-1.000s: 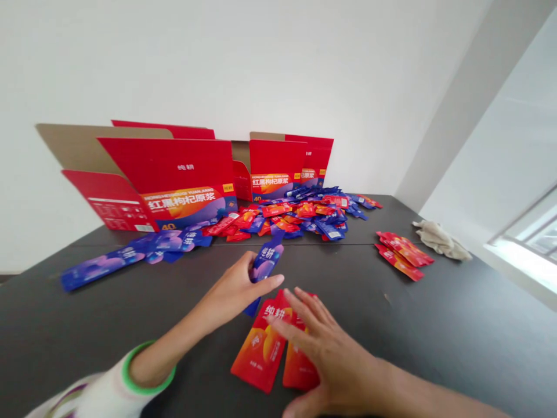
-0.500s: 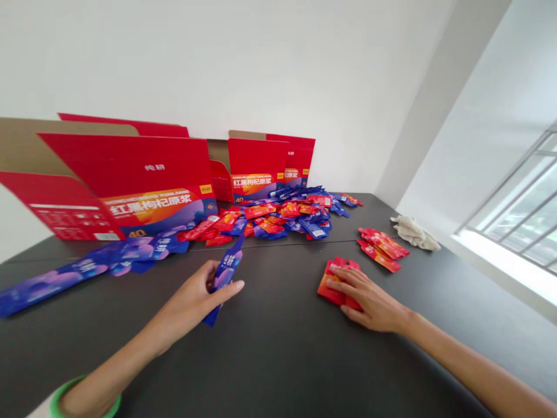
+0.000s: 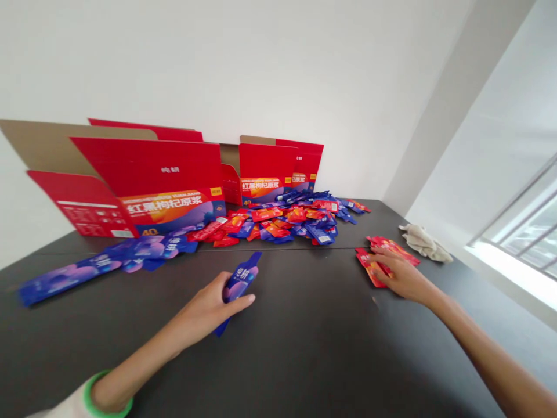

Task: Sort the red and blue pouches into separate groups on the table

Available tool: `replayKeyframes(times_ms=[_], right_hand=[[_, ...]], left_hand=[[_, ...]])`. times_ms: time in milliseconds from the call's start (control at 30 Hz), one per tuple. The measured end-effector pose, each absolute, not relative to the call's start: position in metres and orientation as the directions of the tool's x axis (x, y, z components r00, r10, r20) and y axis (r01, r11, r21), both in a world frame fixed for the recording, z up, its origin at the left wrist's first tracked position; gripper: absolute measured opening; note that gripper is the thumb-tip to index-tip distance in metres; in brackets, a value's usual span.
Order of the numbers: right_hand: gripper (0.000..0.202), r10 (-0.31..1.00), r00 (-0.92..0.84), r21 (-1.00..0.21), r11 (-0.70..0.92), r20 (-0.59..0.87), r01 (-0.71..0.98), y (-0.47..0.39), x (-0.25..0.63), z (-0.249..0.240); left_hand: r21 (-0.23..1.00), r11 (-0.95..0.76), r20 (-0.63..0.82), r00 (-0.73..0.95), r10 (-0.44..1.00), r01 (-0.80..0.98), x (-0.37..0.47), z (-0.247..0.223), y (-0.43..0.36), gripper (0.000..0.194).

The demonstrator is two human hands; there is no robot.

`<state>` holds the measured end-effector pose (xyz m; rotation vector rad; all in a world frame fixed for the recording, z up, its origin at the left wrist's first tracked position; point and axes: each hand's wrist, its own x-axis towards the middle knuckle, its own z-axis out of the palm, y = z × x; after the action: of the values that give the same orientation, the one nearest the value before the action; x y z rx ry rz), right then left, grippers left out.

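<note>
My left hand (image 3: 217,310) is closed around a slim blue sachet (image 3: 241,278), gripping it between thumb and fingers above the dark tabletop. The top of the sachet points away from me, tilted to the right. On the right side, my right hand (image 3: 400,276) grips red sachets (image 3: 368,264), its fingers curved over them. They lie against more red sachets (image 3: 391,245) just behind. Part of these is hidden under the hand. A mixed heap of red and blue sachets (image 3: 282,220) lies farther back, between my hands.
Open red cartons (image 3: 174,168) stand along the wall at the back left, with another carton (image 3: 265,168) beside them. Overlapping blue sachets (image 3: 73,278) stretch across the table's left. A pale crumpled cloth (image 3: 426,244) lies at the far right, near the window.
My right hand has moved right and away from me, taking the red sachets to the other red ones. My left hand still holds the blue sachet. The view has shifted slightly left.
</note>
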<state>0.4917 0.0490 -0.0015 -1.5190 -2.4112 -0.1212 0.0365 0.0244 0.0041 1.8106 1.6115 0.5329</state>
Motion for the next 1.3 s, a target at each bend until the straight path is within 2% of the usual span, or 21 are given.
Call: replayKeyframes(times_ms=[100,200,400,600,733,900,967,1033,1100,1133,1167,1200,1233,1300], right_hand=[[0.033,0.866,-0.359,-0.170,0.435,0.349,0.884,0.074,0.448,0.015],[0.037,0.876,-0.302,-0.199,0.395,0.377,0.897,0.114,0.404,0.017],[0.061,0.865,-0.375,-0.132,0.437,0.333,0.890,0.187,0.346,0.004],[0.068,0.842,-0.466,-0.095,0.505,0.270,0.858,0.217,0.290,-0.001],[0.058,0.803,-0.542,0.003,0.559,0.249,0.829,0.215,0.264,-0.011],[0.034,0.642,-0.653,0.210,0.630,0.402,0.748,0.200,0.254,-0.017],[0.033,0.594,-0.673,0.276,0.624,0.441,0.731,0.194,0.254,-0.013],[0.035,0.570,-0.653,0.293,0.599,0.498,0.746,0.182,0.255,-0.005],[0.034,0.514,-0.618,0.286,0.583,0.594,0.760,0.163,0.257,0.003],[0.033,0.465,-0.609,0.287,0.591,0.642,0.754,0.150,0.257,0.007],[0.031,0.405,-0.618,0.297,0.617,0.674,0.729,0.134,0.257,0.009],[0.030,0.341,-0.645,0.315,0.660,0.684,0.682,0.116,0.256,0.010],[0.028,0.280,-0.682,0.334,0.708,0.675,0.622,0.097,0.254,0.009],[0.026,0.176,-0.746,0.358,0.791,0.642,0.495,0.061,0.251,0.005]], left_hand=[[0.606,-0.060,-0.098,0.150,0.984,0.793,0.044,-0.003,0.028,0.061],[0.495,-0.073,-0.080,0.130,0.988,0.866,0.052,-0.008,0.027,0.062],[0.314,-0.083,0.019,0.081,0.997,0.946,0.055,-0.014,0.023,0.065],[0.226,-0.050,0.109,0.026,0.994,0.973,0.041,-0.018,0.039,0.066],[0.205,-0.011,0.159,-0.022,0.987,0.979,0.017,-0.020,0.055,0.062],[0.198,0.003,0.241,-0.052,0.969,0.980,-0.001,-0.021,0.065,0.064],[0.288,-0.057,0.311,-0.037,0.950,0.956,0.004,-0.016,0.063,0.058],[0.551,-0.149,0.297,-0.026,0.955,0.821,0.015,-0.008,0.060,0.050],[0.888,-0.092,0.089,0.028,0.996,0.450,0.031,0.002,0.056,0.045],[0.978,0.038,-0.063,0.115,0.991,0.207,0.039,0.006,0.054,0.047],[0.979,0.206,-0.197,0.234,0.952,-0.011,0.048,0.009,0.052,0.049],[0.915,0.363,-0.286,0.357,0.890,-0.174,0.056,0.009,0.051,0.049],[0.832,0.480,-0.326,0.454,0.829,-0.278,0.063,0.009,0.050,0.048],[0.723,0.581,-0.343,0.537,0.771,-0.373,0.075,0.002,0.047,0.037]])
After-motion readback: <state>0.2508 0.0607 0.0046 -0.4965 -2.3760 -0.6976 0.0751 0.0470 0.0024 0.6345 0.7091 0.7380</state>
